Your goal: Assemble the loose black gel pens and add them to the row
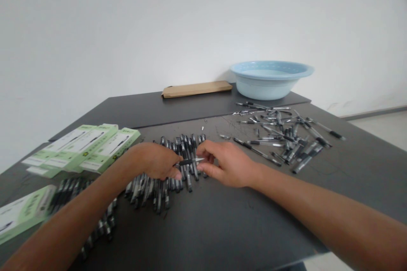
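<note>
Over a bunch of clear pens, my left hand [162, 161] is closed on a pen [187, 161]. Its black grip and silver cone tip point right, and the rear end is hidden in my palm. Facing it, my right hand [227, 163] has thumb and fingers curled around the cone tip; the exact contact is hard to see. Beneath both hands lie several capped pens [186, 154] side by side, with more pens [148, 192] in front of my left wrist. Another row of pens [103, 224] is partly hidden by my left forearm.
Green and white pen boxes [110, 148] lie at the left, with another box [25, 211] nearer. A loose heap of pens and parts [286, 135] spreads at the right. Behind stand a light blue basin [270, 80] and a flat brown cardboard piece [197, 89]. Small metal tips [202, 128] lie mid-table.
</note>
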`<action>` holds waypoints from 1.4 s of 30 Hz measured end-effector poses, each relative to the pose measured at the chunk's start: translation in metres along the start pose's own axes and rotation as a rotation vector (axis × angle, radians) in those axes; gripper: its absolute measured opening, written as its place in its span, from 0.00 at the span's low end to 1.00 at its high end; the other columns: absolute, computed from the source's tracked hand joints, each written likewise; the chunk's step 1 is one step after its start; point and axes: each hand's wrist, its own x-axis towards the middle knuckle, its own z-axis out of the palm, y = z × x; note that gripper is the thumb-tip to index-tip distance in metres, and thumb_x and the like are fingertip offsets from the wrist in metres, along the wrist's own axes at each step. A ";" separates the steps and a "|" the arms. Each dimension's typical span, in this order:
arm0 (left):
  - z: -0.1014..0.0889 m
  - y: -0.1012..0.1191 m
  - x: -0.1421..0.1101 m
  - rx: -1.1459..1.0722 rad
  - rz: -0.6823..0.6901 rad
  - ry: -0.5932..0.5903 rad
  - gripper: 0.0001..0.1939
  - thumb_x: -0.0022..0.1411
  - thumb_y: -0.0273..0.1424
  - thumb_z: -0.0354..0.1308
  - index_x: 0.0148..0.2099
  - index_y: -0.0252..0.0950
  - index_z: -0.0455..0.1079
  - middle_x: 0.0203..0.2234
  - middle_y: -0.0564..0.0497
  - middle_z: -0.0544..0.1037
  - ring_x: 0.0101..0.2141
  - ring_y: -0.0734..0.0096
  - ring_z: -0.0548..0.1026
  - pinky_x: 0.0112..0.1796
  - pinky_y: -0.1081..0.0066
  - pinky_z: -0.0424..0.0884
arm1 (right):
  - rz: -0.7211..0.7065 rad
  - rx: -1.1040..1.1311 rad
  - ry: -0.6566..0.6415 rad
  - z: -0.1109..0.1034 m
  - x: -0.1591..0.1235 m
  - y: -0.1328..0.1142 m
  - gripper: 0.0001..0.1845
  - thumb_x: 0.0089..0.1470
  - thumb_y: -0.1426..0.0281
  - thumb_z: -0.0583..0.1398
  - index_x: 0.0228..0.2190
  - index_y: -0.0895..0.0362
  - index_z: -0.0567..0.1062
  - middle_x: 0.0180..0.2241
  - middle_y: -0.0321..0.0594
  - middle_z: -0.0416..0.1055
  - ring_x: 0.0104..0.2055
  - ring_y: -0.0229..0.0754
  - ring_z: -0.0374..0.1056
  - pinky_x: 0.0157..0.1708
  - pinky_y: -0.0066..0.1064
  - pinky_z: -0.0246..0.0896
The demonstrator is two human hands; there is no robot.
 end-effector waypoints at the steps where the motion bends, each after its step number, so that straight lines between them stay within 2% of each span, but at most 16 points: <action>1: 0.000 0.000 0.000 0.006 -0.004 0.003 0.23 0.63 0.39 0.49 0.56 0.34 0.66 0.41 0.40 0.79 0.38 0.55 0.76 0.34 0.67 0.68 | -0.005 0.000 0.000 0.000 0.000 0.000 0.12 0.56 0.65 0.57 0.41 0.56 0.65 0.31 0.37 0.71 0.32 0.38 0.67 0.31 0.26 0.55; 5: 0.002 -0.001 0.002 0.031 0.015 0.030 0.22 0.62 0.39 0.50 0.54 0.34 0.68 0.41 0.40 0.79 0.37 0.55 0.76 0.33 0.67 0.68 | -0.020 -0.039 0.002 0.000 -0.001 -0.001 0.11 0.55 0.69 0.56 0.41 0.56 0.64 0.33 0.38 0.71 0.32 0.39 0.67 0.32 0.27 0.55; 9: 0.003 -0.002 0.002 0.024 0.029 0.041 0.20 0.62 0.38 0.50 0.53 0.37 0.69 0.41 0.42 0.79 0.37 0.57 0.76 0.33 0.68 0.68 | -0.027 -0.077 -0.018 0.001 0.001 -0.001 0.05 0.58 0.68 0.54 0.37 0.56 0.66 0.30 0.37 0.71 0.30 0.39 0.65 0.30 0.27 0.53; 14: 0.003 -0.001 0.001 0.053 0.013 0.022 0.22 0.62 0.39 0.49 0.55 0.35 0.67 0.41 0.40 0.79 0.37 0.56 0.76 0.32 0.68 0.68 | -0.035 -0.025 -0.060 -0.001 0.000 0.000 0.11 0.59 0.63 0.54 0.40 0.56 0.66 0.32 0.39 0.72 0.33 0.39 0.68 0.32 0.27 0.55; 18: 0.002 0.001 0.001 0.049 0.020 0.032 0.21 0.62 0.38 0.49 0.54 0.35 0.68 0.40 0.41 0.79 0.36 0.58 0.76 0.31 0.69 0.68 | -0.042 -0.007 -0.043 -0.002 -0.001 -0.001 0.14 0.55 0.66 0.57 0.43 0.56 0.63 0.34 0.39 0.71 0.33 0.40 0.68 0.33 0.28 0.57; 27: 0.002 -0.001 -0.001 0.000 0.002 0.025 0.20 0.62 0.38 0.49 0.52 0.36 0.69 0.40 0.41 0.79 0.37 0.56 0.76 0.34 0.68 0.68 | -0.088 0.006 -0.034 -0.003 -0.002 -0.002 0.13 0.54 0.70 0.56 0.41 0.56 0.61 0.33 0.38 0.70 0.33 0.40 0.67 0.34 0.29 0.58; 42: 0.002 0.000 -0.002 0.043 0.022 0.019 0.21 0.63 0.38 0.49 0.55 0.37 0.67 0.43 0.41 0.78 0.39 0.55 0.75 0.35 0.66 0.69 | -0.095 -0.085 -0.030 -0.001 0.001 -0.001 0.07 0.57 0.70 0.55 0.39 0.56 0.66 0.33 0.38 0.70 0.34 0.40 0.66 0.35 0.28 0.56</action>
